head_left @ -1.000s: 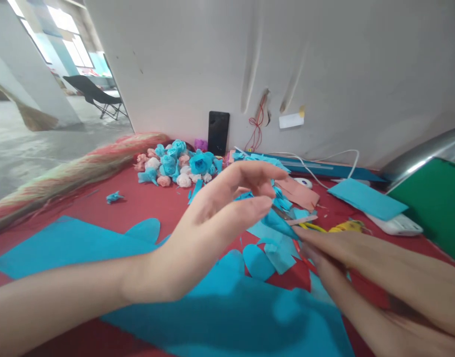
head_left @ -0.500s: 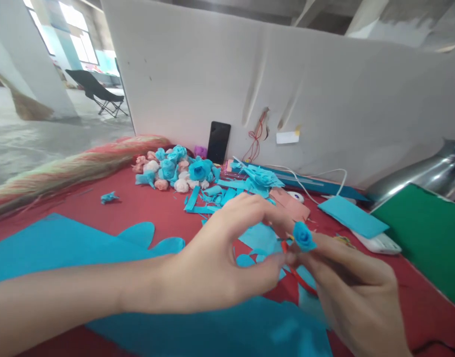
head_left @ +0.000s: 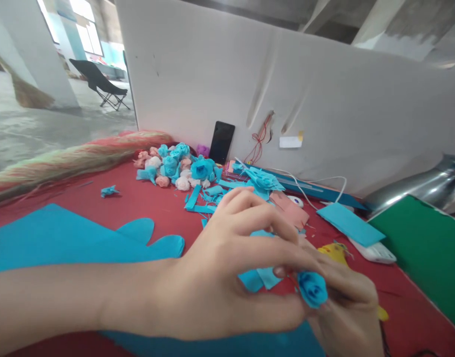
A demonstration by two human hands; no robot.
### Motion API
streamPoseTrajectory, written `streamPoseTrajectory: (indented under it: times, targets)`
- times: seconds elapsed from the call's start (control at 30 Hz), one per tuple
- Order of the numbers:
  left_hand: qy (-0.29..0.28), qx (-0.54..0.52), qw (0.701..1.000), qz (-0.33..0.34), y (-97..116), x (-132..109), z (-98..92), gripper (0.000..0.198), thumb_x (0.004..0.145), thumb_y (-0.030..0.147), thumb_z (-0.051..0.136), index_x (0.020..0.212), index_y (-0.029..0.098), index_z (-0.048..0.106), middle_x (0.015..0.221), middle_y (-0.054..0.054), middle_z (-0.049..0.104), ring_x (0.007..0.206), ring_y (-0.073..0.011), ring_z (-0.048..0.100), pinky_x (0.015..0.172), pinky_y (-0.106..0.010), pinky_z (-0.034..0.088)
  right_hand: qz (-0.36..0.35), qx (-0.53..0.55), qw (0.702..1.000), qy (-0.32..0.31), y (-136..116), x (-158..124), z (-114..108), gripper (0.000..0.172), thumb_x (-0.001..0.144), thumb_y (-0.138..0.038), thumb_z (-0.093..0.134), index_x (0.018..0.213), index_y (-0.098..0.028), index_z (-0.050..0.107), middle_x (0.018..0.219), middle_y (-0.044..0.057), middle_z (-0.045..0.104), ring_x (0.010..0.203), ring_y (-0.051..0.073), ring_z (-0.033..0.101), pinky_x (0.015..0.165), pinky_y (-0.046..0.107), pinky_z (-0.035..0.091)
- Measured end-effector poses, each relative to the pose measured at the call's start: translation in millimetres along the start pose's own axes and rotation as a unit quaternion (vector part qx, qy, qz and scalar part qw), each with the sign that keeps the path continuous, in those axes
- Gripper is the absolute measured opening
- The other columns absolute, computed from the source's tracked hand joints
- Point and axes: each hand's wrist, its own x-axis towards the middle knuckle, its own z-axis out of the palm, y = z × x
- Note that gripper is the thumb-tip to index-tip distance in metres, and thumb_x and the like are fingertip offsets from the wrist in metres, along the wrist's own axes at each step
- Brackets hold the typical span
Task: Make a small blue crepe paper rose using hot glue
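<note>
A small blue crepe-paper rose (head_left: 312, 289) is between my two hands, its spiral bloom turned toward me. My left hand (head_left: 220, 277) reaches across from the left, thumb and fingers curled around the bloom and touching its edge. Close behind, my right hand (head_left: 352, 302) grips the rose from the right; its fingertips are partly hidden by my left hand. A thin red sliver shows beside the bloom; I cannot tell what it is. Blue paper pieces (head_left: 264, 277) lie under the hands. A large blue paper sheet (head_left: 59, 238) with rounded petal shapes (head_left: 167, 246) lies to the left.
Blue, pink and white paper roses (head_left: 171, 168) are heaped at the back, before a phone (head_left: 222, 142) leaning on the partition. Paper scraps (head_left: 262, 181) lie beside them. On the right are a folded blue paper (head_left: 350, 223), a green board (head_left: 424, 258) and a yellow object (head_left: 333, 252).
Both hands and the rose have moved lower and slightly right in view. My left fingers now reach over the right hand. The red curved piece is mostly hidden, and the yellow object shows more.
</note>
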Motion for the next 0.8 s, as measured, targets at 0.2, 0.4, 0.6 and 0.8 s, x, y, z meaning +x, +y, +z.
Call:
streamPoseTrajectory:
  times: [0.2, 0.4, 0.6, 0.8]
  targets:
    - [-0.010, -0.035, 0.999, 0.018, -1.5, 1.9, -1.7, 0.011, 0.066, 0.017, 0.070, 0.076, 0.015, 0.068, 0.074, -0.001, 0.061, 0.070, -0.0110, 0.050, 0.077, -0.029, 0.038, 0.009, 0.033, 0.999, -0.008, 5.4, -4.7, 0.1, 0.008, 0.079, -0.027, 0.062, 0.084, -0.029, 0.068, 0.071, -0.003, 0.065, 0.065, 0.011, 0.061, 0.063, 0.017, 0.053]
    - [-0.021, -0.031, 0.999, -0.014, 1.5, 2.4, -3.6, 0.013, 0.062, 0.017, 0.074, 0.074, 0.014, 0.069, 0.074, 0.000, 0.060, 0.073, -0.0101, 0.051, 0.080, -0.027, 0.038, 0.018, 0.034, 0.999, 0.006, 8.9, -7.6, 2.0, 0.009, 0.080, -0.032, 0.060, 0.079, -0.030, 0.068, 0.070, -0.005, 0.064, 0.065, 0.012, 0.061, 0.068, 0.019, 0.055]
    - [-0.044, -0.047, 0.997, -0.035, 2.6, 2.3, -3.8, 0.030, 0.061, 0.022, 0.075, 0.087, 0.012, 0.064, 0.073, 0.001, 0.060, 0.072, -0.0099, 0.052, 0.077, -0.027, 0.038, 0.010, 0.001, 1.000, 0.001, 1.3, -4.3, -0.8, 0.015, 0.078, -0.027, 0.062, 0.088, -0.036, 0.068, 0.071, -0.009, 0.066, 0.062, 0.009, 0.062, 0.058, 0.008, 0.053]
    - [-0.050, -0.058, 0.995, -0.066, 3.0, 5.2, -4.0, 0.025, 0.063, 0.015, 0.070, 0.084, 0.015, 0.055, 0.075, 0.003, 0.063, 0.071, -0.0092, 0.057, 0.083, -0.027, 0.037, -0.011, -0.065, 0.997, 0.030, -14.8, -10.3, -8.2, 0.035, 0.077, -0.012, 0.057, 0.100, -0.037, 0.064, 0.086, -0.010, 0.064, 0.071, 0.011, 0.060, 0.062, 0.014, 0.055]
